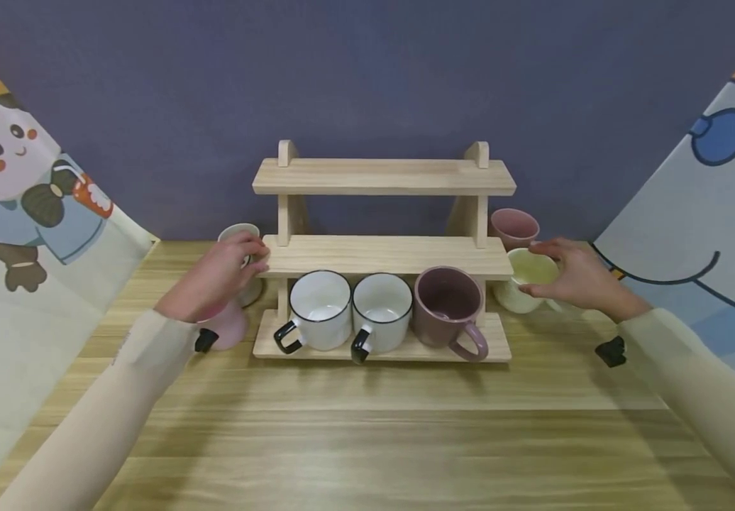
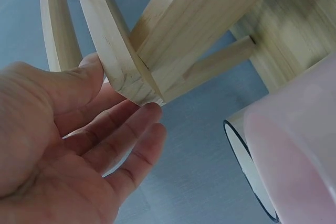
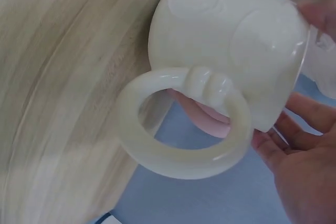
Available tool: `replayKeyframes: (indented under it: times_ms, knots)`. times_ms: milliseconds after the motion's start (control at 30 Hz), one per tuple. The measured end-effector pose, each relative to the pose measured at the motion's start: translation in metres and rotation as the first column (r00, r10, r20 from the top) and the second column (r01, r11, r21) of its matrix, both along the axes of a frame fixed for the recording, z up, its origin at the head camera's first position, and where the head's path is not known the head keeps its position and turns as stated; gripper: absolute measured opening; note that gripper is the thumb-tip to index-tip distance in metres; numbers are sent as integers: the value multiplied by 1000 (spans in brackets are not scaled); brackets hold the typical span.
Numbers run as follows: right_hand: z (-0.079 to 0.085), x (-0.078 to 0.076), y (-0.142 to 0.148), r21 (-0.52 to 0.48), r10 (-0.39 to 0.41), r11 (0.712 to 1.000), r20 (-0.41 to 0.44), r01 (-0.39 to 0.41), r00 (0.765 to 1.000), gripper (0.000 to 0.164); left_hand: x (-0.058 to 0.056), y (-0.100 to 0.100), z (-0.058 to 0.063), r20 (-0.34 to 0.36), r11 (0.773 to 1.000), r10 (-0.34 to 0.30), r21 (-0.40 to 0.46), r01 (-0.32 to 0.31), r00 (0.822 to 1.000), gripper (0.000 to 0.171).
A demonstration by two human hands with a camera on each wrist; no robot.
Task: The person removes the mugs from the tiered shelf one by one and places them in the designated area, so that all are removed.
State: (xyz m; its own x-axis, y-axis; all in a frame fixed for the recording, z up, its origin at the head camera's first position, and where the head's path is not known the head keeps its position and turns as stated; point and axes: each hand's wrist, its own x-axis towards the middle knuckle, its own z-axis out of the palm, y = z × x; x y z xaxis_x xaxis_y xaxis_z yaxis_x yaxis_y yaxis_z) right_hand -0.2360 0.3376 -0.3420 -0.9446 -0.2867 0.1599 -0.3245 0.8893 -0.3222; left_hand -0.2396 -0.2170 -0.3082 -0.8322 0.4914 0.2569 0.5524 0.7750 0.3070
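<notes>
Pale mug (image 1: 516, 294), glossy and ring-handled, at three o'clock beside a wooden shelf (image 1: 383, 254), its rim clamped in the right hand (image 1: 575, 273). At nine o'clock, the left hand (image 1: 223, 273) pinches the shelf's end. Wood-grain surface (image 1: 374, 440) meets a blue backdrop (image 1: 374, 78) at twelve o'clock.

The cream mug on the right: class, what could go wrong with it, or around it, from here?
The right hand holds the cream mug near its rim, so it might slip. The pink cup close behind could get knocked. The left hand grips the wooden rack; a tug might jolt the three mugs on its bottom shelf.
</notes>
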Motion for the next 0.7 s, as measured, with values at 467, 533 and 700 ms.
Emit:
replayKeyframes:
  times_ms: [467, 533, 700]
  knots:
    - [-9, -4, 1, 38, -44, 998, 22, 43, 999, 85, 1, 1, 3, 8, 1000, 12, -17, -12, 1000, 20]
    - [-10, -5, 1, 46, -57, 997, 23, 56, 998, 85, 1, 1, 3, 11, 1000, 15, -19, -14, 1000, 20]
    - [-10, -6, 0, 46, -85, 995, 33, 84, 996, 82, 1, 1, 3, 26, 1000, 19, -25, -18, 999, 21]
